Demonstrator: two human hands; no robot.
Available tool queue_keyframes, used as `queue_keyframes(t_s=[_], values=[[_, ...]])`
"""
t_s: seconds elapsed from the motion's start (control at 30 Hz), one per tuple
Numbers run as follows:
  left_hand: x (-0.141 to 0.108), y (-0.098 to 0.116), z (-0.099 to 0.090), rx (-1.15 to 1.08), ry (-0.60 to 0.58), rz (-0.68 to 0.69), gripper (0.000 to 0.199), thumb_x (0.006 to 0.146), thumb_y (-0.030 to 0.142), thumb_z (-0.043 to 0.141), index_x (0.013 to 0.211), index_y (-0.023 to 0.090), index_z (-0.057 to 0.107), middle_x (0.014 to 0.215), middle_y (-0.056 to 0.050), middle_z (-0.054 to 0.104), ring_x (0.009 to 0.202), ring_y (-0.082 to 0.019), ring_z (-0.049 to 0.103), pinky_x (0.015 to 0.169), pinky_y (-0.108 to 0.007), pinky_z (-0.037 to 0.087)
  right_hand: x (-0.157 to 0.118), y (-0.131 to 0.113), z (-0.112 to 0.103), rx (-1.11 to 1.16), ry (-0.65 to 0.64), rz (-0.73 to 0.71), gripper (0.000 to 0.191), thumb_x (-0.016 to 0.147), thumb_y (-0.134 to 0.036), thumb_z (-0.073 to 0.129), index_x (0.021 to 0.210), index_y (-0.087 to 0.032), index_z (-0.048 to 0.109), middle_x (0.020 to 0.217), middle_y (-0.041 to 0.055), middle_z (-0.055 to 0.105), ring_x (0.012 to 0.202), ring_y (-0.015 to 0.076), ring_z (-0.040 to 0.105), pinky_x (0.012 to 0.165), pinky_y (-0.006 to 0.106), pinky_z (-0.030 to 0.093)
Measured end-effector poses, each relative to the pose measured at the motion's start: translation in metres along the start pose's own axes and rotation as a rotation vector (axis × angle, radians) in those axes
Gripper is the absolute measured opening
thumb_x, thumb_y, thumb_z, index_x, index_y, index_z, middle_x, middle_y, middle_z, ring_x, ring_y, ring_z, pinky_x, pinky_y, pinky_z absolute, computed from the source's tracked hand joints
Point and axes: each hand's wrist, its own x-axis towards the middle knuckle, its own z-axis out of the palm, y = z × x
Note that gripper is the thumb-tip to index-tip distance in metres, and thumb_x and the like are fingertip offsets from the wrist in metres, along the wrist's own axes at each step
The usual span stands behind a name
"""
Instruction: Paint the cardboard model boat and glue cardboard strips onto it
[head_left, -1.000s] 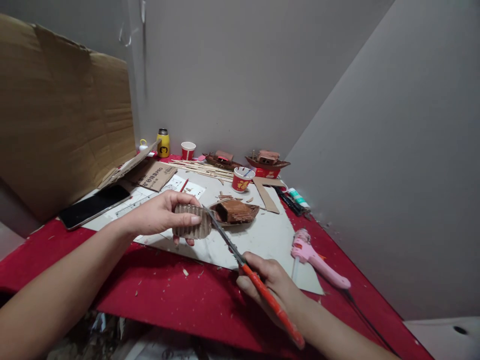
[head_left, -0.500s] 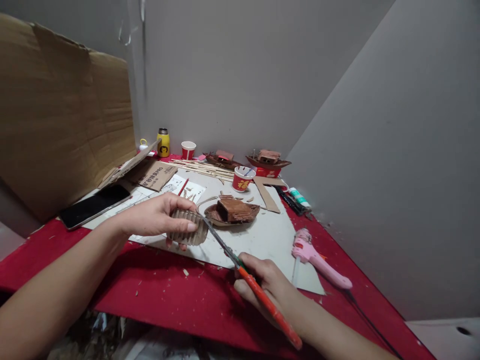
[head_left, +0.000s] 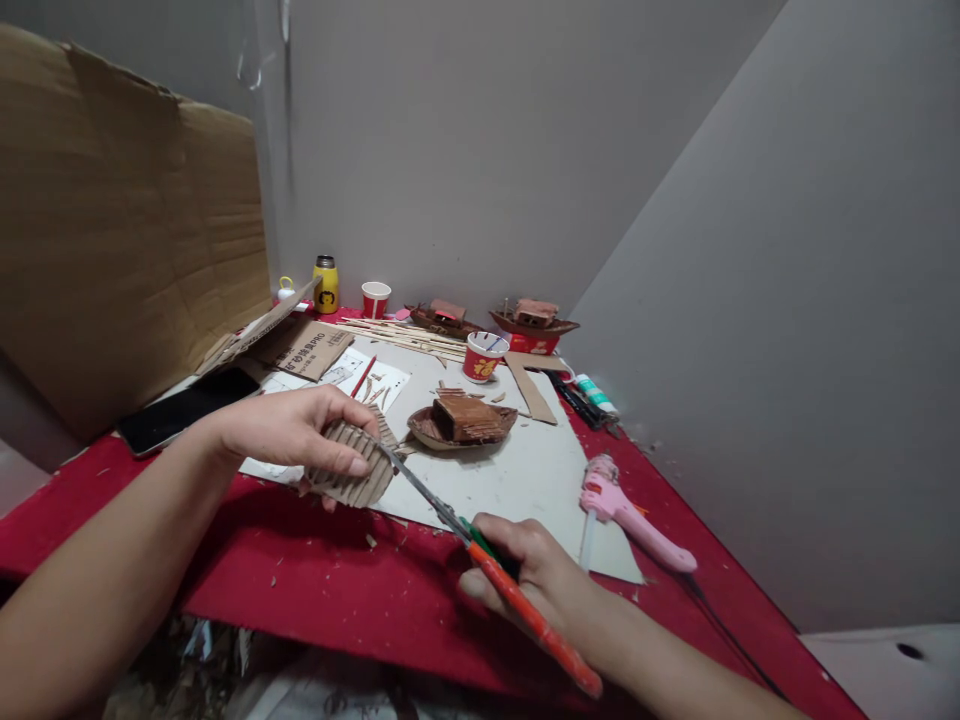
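Note:
My left hand pinches a piece of ribbed corrugated cardboard between thumb and fingers, above the front of the white board. The fingertips underneath are mostly hidden. In my right hand is a pair of scissors with orange-red and green handles, their narrow blades reaching to the right edge of the cardboard near my left fingers. Whether the blades are parted there is too small to tell. Just beyond the blades, a small brown model boat with a slatted cabin rests on the white board.
A pink glue gun lies at the right, its cord trailing forward. Behind stand a red paper cup, thin wooden sticks and two more model boats. A phone lies left, beside a large cardboard sheet.
The cardboard has shifted left and turned in my left hand, with a curved strip by the blades now lower. The scissors have followed slightly left. The model boat stays put.

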Motion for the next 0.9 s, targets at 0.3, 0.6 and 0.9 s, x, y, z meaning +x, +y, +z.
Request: queue_keyframes(t_s=[0.3,0.6,0.9], values=[[0.000,-0.003,-0.003,0.045,-0.052,-0.060,0.024,0.082,0.037,0.076,0.092,0.016,0.069,0.070,-0.003,0.073,0.050,-0.013,0.066,0.047,-0.018,0.051,0.002,0.001,0.002,0.003,0.006,0.021,0.040,0.085,-0.050,0.061,0.067,-0.023,0.037,0.058,-0.0088,0.028,0.054,0.0088,0.024,0.047,0.024,0.022],[0.002,-0.002,-0.016,0.015,0.264,0.078,0.024,0.075,0.033,0.082,0.083,0.016,0.068,0.068,0.001,0.070,0.053,-0.009,0.062,0.052,-0.016,0.050,0.005,-0.006,-0.008,0.006,0.089,0.016,0.038,0.080,-0.049,0.063,0.066,-0.021,0.041,0.059,-0.0066,0.035,0.056,0.0094,0.029,0.050,0.023,0.027],[0.041,-0.040,0.000,0.193,0.006,0.020,0.034,0.079,0.048,0.076,0.081,0.014,0.072,0.073,-0.002,0.069,0.063,-0.012,0.058,0.056,-0.019,0.046,0.005,-0.016,-0.009,0.041,0.159,0.023,0.044,0.075,-0.057,0.065,0.063,-0.022,0.042,0.055,-0.0050,0.040,0.052,0.0099,0.033,0.047,0.024,0.031]])
